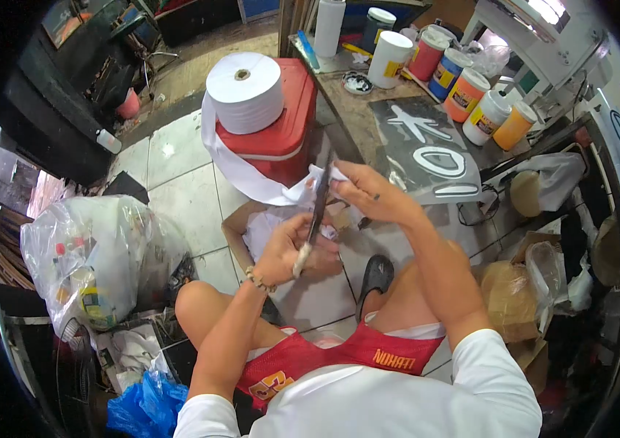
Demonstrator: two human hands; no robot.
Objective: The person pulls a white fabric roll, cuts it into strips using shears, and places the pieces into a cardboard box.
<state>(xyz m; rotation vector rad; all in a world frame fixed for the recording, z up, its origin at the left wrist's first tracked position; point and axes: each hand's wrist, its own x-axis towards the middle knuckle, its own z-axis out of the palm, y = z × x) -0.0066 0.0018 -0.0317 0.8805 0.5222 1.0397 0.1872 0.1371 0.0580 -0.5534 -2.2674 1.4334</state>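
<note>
Your left hand closes around the dark blade; your right hand pinches the white ribbon. The ribbon runs left to its roll atop the far red cooler.

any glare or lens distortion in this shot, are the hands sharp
Head view: strong wide-angle bending, with black rounded corners; head view: the top right is washed out white, and a glare spot sits on the floor tiles; head view: left hand and right hand read clearly, though the dark blade lacks fine detail.
</note>
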